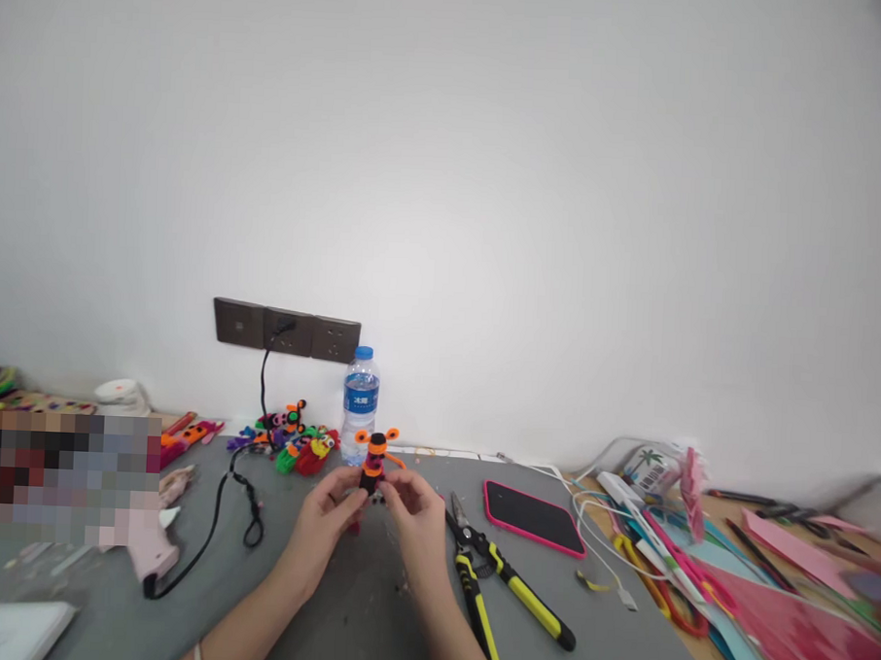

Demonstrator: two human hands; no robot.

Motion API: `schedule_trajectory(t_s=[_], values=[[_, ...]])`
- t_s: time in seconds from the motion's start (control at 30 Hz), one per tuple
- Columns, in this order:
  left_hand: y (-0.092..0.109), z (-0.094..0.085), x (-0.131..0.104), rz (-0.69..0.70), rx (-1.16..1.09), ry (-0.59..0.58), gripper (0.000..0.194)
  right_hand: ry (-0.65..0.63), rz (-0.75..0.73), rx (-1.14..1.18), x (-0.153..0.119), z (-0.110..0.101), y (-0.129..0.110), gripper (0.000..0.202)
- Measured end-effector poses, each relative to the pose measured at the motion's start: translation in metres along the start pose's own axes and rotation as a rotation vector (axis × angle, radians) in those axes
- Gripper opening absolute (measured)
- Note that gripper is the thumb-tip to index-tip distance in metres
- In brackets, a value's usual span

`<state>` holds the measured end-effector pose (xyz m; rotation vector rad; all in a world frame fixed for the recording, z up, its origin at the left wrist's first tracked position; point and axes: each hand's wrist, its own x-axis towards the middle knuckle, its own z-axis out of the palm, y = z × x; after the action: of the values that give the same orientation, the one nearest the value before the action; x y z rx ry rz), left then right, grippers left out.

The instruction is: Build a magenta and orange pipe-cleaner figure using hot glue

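A small fuzzy pipe-cleaner figure [374, 463], black and orange with orange loops at its head, stands upright between my two hands above the grey mat. My left hand [328, 515] pinches its left side near the bottom. On the other side, my right hand [412, 514] is closed with thumb and fingers against the figure. My fingers cover part of its lower body, and a bit of red shows below them. Right behind the figure is a water bottle [360, 404] with a blue cap. Pruning shears [478, 555] with yellow-black handles lie open beside my right hand.
A phone [534, 517] in a pink case lies right of the shears. White cables, scissors [663, 583] and coloured paper [800, 618] crowd the right. Leftward are several fuzzy figures [308, 453], a pink glue gun [150, 546] and its black cord [217, 515], plugged into a wall socket [287, 331].
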<state>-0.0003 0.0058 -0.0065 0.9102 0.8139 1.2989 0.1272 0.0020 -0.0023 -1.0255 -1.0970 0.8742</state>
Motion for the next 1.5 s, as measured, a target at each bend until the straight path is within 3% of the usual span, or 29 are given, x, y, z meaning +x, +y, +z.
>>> schedule_trajectory(t_s=[0.47,0.83,1.5], values=[[-0.013,-0.012,0.007,0.167,0.236,-0.041,0.025,0.005,0.021,0.014,0.0,0.0,0.004,0.011],[-0.007,-0.011,0.007,0.118,0.3,0.074,0.035,0.018,0.032,0.0,-0.001,0.0,0.007,0.012],[-0.004,-0.01,0.007,0.123,0.381,0.097,0.038,0.019,0.037,-0.042,-0.001,-0.001,0.003,0.014]])
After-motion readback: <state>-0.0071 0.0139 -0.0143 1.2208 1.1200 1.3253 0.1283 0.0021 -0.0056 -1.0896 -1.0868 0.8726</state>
